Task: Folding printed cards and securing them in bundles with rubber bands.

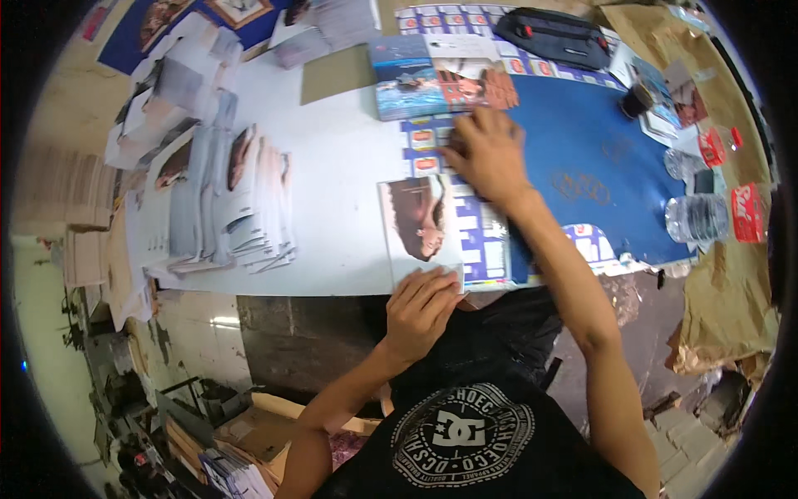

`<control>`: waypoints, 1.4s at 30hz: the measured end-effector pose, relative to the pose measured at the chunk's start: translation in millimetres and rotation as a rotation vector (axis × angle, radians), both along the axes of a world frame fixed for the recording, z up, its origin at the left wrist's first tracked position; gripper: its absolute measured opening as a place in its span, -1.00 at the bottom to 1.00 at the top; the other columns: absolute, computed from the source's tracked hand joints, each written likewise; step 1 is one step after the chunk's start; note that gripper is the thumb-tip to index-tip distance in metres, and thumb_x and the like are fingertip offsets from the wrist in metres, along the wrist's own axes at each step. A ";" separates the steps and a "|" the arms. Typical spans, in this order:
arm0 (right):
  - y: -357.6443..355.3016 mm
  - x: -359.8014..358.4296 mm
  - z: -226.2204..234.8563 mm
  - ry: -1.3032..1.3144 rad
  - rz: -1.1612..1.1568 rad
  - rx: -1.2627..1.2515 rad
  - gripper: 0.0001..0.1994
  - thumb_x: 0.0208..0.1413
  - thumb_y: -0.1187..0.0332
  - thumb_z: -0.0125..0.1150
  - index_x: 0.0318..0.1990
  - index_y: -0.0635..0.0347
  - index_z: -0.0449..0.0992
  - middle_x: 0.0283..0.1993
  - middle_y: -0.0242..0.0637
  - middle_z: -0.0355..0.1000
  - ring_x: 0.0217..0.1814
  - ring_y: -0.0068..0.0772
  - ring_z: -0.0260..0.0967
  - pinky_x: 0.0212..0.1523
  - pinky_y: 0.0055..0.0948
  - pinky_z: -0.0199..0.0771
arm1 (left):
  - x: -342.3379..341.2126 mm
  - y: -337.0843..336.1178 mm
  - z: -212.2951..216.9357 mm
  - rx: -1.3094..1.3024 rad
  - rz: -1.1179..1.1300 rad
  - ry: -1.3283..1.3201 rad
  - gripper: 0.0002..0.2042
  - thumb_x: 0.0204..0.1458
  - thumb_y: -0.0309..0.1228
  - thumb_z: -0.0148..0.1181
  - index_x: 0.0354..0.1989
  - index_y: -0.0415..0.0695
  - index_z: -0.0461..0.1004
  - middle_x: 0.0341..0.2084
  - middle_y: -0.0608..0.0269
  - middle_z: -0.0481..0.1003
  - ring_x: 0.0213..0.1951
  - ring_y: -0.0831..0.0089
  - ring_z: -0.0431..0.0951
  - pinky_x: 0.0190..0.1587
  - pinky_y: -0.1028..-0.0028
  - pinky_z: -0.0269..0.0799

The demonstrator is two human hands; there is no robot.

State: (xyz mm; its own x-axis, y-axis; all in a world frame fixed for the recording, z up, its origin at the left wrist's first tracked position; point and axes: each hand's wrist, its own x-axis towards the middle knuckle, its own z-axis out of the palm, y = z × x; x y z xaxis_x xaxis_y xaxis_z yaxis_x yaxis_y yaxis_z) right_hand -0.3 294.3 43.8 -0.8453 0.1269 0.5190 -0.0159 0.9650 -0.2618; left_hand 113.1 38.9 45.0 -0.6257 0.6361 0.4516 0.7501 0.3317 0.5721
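A printed sheet or booklet with a picture of a long-haired person lies at the table's near edge. The fingers of my left hand rest flat across its near end; the thumb is hidden. Farther up, my right hand hovers or rests just below two side-by-side stacks of prints, its fingers bent and thumb apart. I cannot make out anything held in it. One stack is blue; the other has a portrait cover. Beneath my right hand runs a purple-and-white printed sheet.
Tall piles of folded prints stand on the table's left. A dark pouch lies at the far right. Two plastic bottles with red labels and a dark jar sit along the right edge, beside brown paper.
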 end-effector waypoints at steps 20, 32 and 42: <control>87.6 79.8 2.8 -0.035 -0.369 0.022 -0.54 0.16 0.02 0.40 0.10 0.05 0.51 0.20 -0.25 0.38 0.42 -0.08 0.21 0.32 0.20 0.10 | -138.7 -131.5 48.7 -0.046 0.491 0.416 -0.77 0.25 -0.51 0.21 0.02 -0.36 0.52 0.09 -0.06 0.56 0.19 0.11 0.54 0.26 0.20 0.41; 67.8 98.7 9.5 0.278 -0.202 0.061 -0.58 0.07 0.21 0.49 0.08 0.02 0.53 0.25 -0.27 0.42 0.40 -0.14 0.25 0.40 0.02 -0.10 | -272.3 62.4 16.9 -0.195 0.019 0.261 -0.37 0.08 -0.17 0.44 0.30 -0.18 0.45 0.42 -0.08 0.30 0.50 -0.04 0.14 0.48 -0.01 0.06; -22.4 167.8 46.4 -0.346 0.099 -2.049 -0.13 0.41 -0.33 -0.22 0.50 0.33 0.14 0.40 -0.01 0.33 0.47 -0.16 0.25 0.44 -0.16 0.24 | -99.8 -16.1 22.7 -0.097 0.013 0.071 -0.70 0.02 -0.54 0.41 -0.02 -0.11 0.71 0.11 0.16 0.63 0.29 0.08 0.50 0.43 0.00 0.21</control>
State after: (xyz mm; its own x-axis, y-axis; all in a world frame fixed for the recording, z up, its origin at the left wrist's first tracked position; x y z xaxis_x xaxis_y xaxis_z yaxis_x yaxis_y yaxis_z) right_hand 167.6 271.9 90.1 -0.8936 0.1422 -0.4257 0.2363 -0.6574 -0.7155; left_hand 13.2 22.8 67.7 -0.6030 0.6709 0.4316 0.7828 0.3933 0.4823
